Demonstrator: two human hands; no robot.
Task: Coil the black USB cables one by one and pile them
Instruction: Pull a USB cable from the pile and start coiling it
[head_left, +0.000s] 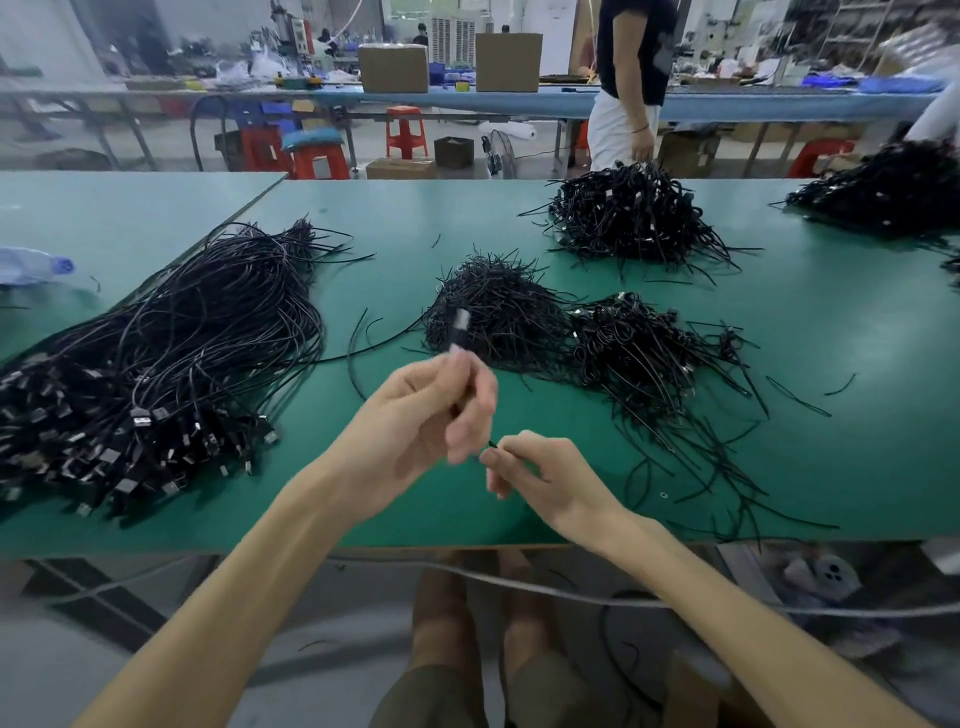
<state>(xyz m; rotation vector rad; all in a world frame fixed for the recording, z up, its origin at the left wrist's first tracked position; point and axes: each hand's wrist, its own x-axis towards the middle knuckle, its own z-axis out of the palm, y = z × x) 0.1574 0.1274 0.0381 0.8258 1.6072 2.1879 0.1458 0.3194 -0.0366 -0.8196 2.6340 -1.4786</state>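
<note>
Your left hand (415, 421) is raised just above the green surface (831, 338), right in front of you. Its fingers are curled round a black USB cable (460, 326), and the plug end sticks up out of the fist toward 12 o'clock, blurred. Your right hand (540, 478) sits just beside it at 4 o'clock, low over the surface. Its thumb and forefinger pinch a thin black strand (491, 444), and only a short tip shows. You cannot tell whether that tip belongs to the same cable.

At 9 o'clock from your hands lies the big bundle of uncoiled cables (171, 353), with the plugs massed at the near end and the wires fanning away toward 12 o'clock. One loose wire curls from it across the surface toward your left hand. At 12 o'clock, near your hands, is a heap of short thin black wires (488, 306). Touching its right side, at 1 to 2 o'clock, is a pile of coiled cables (639, 353). A larger coiled pile (628, 218) lies farther off at 1 o'clock, and another (883, 192) at the far edge at 2 o'clock.

A plastic bottle (31, 266) lies at 10 o'clock by the left edge. Beyond the surface a person (631, 78) stands at 1 o'clock.
</note>
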